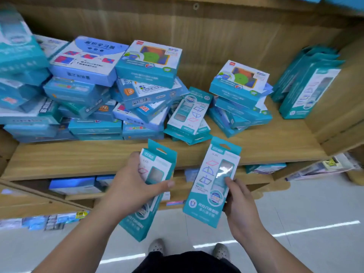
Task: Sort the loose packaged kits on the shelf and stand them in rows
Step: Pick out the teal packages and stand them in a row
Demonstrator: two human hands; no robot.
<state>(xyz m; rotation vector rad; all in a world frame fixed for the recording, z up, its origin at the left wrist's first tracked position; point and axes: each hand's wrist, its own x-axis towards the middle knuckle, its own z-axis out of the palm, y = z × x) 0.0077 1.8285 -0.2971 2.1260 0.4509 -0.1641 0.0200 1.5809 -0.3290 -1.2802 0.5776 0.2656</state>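
The wooden shelf [256,148] runs the full width of the view, its front edge near the person and a wooden back panel behind. The left half of it carries a big untidy heap of flat teal and blue boxes [88,95], piled several deep at odd angles; the topmost one at the heap's right side shows a green circle on its lid. Right of the middle stands a smaller stack of the same flat boxes [240,99], also skewed, with another green-circle box on top. At the shelf's right end, against the side wall, a row of tall narrow teal kits [307,85] stands upright and leans slightly. Between the heap and the smaller stack, a few loose narrow kits [189,115] lie flat, overlapping, close to the front edge.

In front of the shelf's front edge, off the surface, two more narrow kits are held in the air. The left kit [160,166] is tilted, hang tab up; the left hand [130,188] grips its middle, thumb across the printed face and fingers curled behind. The right kit [208,180] faces the camera, showing outlined shapes and a clear window; the right hand [242,201] holds its lower right edge, thumb pressed on the front.

Below, a lower shelf holds blue boxes [72,184], and two grey shoes [156,246] stand on the pale floor [295,203].
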